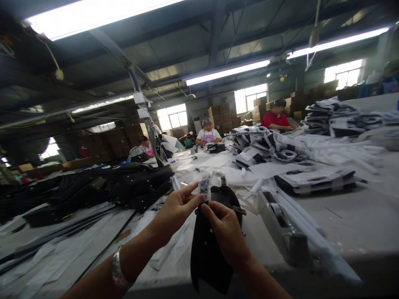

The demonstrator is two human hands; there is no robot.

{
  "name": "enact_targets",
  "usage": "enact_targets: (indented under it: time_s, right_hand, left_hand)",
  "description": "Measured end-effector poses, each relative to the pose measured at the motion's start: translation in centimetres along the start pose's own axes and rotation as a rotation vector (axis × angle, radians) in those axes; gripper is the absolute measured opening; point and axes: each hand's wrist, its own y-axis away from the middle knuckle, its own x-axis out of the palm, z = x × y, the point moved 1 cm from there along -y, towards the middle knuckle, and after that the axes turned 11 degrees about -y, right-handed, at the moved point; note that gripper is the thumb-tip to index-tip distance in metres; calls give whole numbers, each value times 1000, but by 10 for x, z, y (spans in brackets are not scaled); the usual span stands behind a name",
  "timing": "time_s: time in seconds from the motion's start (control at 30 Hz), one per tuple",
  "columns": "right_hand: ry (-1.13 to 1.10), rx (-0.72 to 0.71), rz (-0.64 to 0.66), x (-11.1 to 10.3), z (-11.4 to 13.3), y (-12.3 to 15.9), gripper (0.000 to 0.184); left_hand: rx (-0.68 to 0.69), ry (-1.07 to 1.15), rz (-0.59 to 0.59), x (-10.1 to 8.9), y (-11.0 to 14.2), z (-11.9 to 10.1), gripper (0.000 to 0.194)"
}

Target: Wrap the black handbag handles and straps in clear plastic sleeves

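Observation:
My left hand [174, 209] and my right hand [226, 232] are raised together over the table's near edge. Both pinch a small clear plastic packet [205, 185] with something dark inside it. Under my right hand a black leather piece [207, 257] with a small metal fitting hangs down over the table edge, held by that hand's fingers. A silver bracelet [116, 268] sits on my left wrist.
A long white worktable [358, 216] carries a grey tape dispenser [280, 226], paper tubes, and stacks of grey and white packaged parts [268, 147]. Black bags [137, 182] are piled at the left. Three other people sit at the far end, by stacked cardboard boxes.

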Motion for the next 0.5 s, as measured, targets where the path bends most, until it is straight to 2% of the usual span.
enact_targets:
  time_s: [0.13,0.3,0.5]
  right_hand:
    - [-24,-8,61,1,-7,7,32]
    - [54,70,-6,-4,-18,12,27]
    - [-12,82,-23,-6,-24,8,31]
  left_hand:
    - [-5,86,-94,0,-1,2,66]
    - [-40,90,-53,6,3,16,65]
    - [45,79,-23,13,7,24,29]
